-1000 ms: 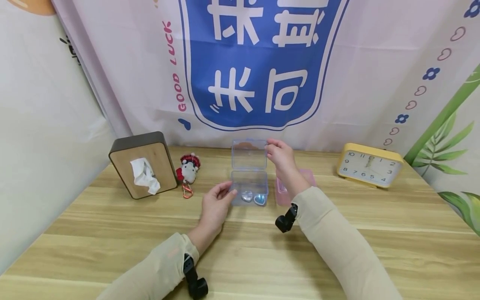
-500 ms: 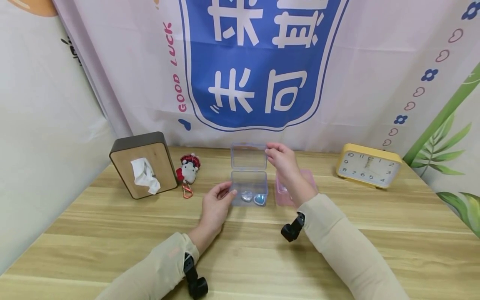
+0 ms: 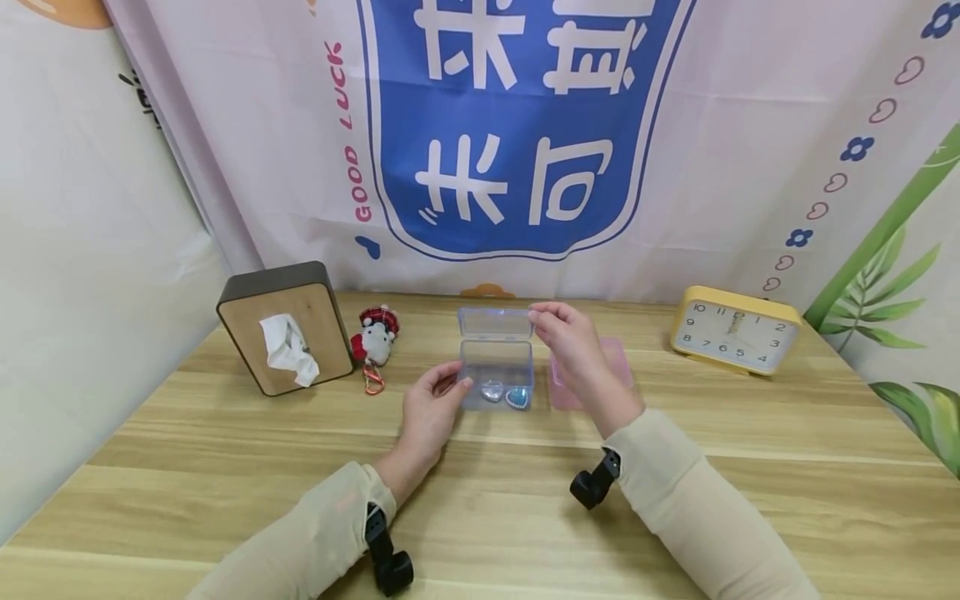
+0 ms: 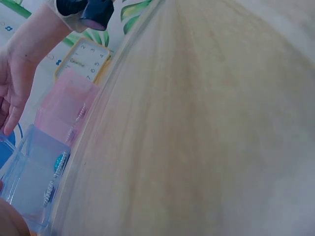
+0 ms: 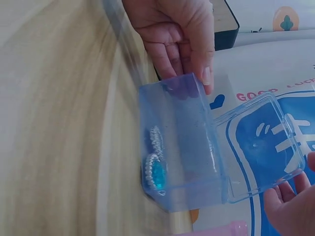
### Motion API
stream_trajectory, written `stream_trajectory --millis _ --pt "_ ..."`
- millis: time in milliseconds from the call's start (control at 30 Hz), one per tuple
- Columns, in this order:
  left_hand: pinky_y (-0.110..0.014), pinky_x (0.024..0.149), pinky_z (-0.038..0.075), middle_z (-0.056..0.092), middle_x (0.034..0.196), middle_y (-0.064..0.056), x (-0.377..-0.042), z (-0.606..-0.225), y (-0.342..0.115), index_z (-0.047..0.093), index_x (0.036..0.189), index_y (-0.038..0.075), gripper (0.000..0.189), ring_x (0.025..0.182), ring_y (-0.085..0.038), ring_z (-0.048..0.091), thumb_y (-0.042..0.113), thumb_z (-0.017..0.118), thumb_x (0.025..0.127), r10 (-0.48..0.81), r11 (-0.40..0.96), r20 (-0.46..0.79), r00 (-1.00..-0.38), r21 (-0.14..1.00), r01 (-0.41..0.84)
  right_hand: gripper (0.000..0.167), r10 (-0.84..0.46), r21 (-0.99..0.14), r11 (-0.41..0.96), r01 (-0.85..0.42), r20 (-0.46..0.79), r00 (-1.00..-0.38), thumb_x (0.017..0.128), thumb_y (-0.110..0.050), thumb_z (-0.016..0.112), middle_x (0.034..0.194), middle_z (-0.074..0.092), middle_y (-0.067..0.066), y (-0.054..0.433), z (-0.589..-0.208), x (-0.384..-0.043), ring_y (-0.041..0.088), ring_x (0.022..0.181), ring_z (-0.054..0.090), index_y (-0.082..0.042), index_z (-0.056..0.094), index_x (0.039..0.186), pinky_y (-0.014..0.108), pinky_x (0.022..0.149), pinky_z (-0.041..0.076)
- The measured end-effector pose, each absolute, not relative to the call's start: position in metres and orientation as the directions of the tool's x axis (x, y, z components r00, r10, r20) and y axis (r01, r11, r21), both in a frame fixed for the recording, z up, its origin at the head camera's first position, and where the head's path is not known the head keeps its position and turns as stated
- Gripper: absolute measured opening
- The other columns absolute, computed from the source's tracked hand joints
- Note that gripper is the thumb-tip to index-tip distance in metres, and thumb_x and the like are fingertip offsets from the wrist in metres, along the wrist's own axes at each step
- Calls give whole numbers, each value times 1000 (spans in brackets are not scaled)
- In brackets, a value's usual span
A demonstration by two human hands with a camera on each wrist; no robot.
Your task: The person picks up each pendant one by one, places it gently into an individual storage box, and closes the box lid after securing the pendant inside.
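A clear blue-tinted plastic box (image 3: 497, 367) rests on the table with its hinged lid (image 3: 495, 322) raised. Inside, near the front, lie a clear trinket (image 3: 492, 391) and a blue gem with a beaded rim (image 3: 517, 397). My left hand (image 3: 431, 412) grips the left side of the box, thumb in front; the right wrist view shows its fingers (image 5: 174, 54) at that end wall. At the lid's upper right corner, my right hand (image 3: 573, 342) pinches the edge between thumb and fingers.
Right of the blue box sits a pink box (image 3: 617, 367), partly behind my right wrist. A yellow clock (image 3: 738, 329) stands farther right. To the left are a plush keychain (image 3: 375, 342) and a tissue box (image 3: 288, 329). A printed curtain (image 3: 300, 208) hangs behind the table (image 3: 510, 517).
The lid's top edge has dropped in view, its angle changing at the hinge. My right hand has moved lower with it and slightly right. The left hand has stayed on the box.
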State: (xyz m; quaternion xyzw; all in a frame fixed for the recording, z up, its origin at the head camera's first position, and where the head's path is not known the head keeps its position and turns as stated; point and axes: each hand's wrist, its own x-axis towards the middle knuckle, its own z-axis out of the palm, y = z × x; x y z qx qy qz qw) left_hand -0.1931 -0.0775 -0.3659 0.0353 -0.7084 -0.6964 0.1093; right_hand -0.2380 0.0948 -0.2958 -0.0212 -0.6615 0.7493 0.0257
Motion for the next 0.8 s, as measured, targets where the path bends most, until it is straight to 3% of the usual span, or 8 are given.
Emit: stream_trajectory --millis 133,333,433,633,800 --pt "-32 96 47 58 119 -22 -194 -365 -78 58 115 -7 35 111 -31 56 -2 64 81 -194 31 99 -976 995 95 18 80 -997 -83 -8 1 -997 86 -7 59 106 59 5 95 -300 -232 16 103 54 0 59 102 28 99 43" --pt "-34 97 46 58 120 -23 -193 -365 -79 58 115 -7 35 114 -32 54 -1 64 81 -181 41 108 -977 994 103 28 91 -998 14 56 -54 -994 86 -24 62 118 58 5 98 -304 -223 22 115 51 -4 60 106 32 103 40" --pt "-33 97 46 57 120 -23 -193 -365 -79 57 115 -7 35 114 -32 54 -1 64 81 -179 45 114 -977 993 107 25 107 -997 -20 71 -72 -992 86 -26 63 117 58 5 96 -308 -220 21 113 49 -6 60 101 34 104 37" --pt "-34 97 47 57 120 -23 -193 -364 -80 56 116 -7 36 112 -32 54 0 64 82 -171 50 119 -978 992 112 6 110 -972 -229 47 -73 -991 85 -10 63 102 56 2 91 -315 -217 19 109 45 -7 58 85 33 106 31" --pt "-34 99 44 54 122 -19 -197 -355 -84 52 122 -2 38 113 -27 52 6 61 86 -175 15 119 -977 993 119 8 95 -963 -266 40 -68 -993 86 -3 59 110 54 6 90 -316 -214 20 113 43 -2 59 94 33 110 28"
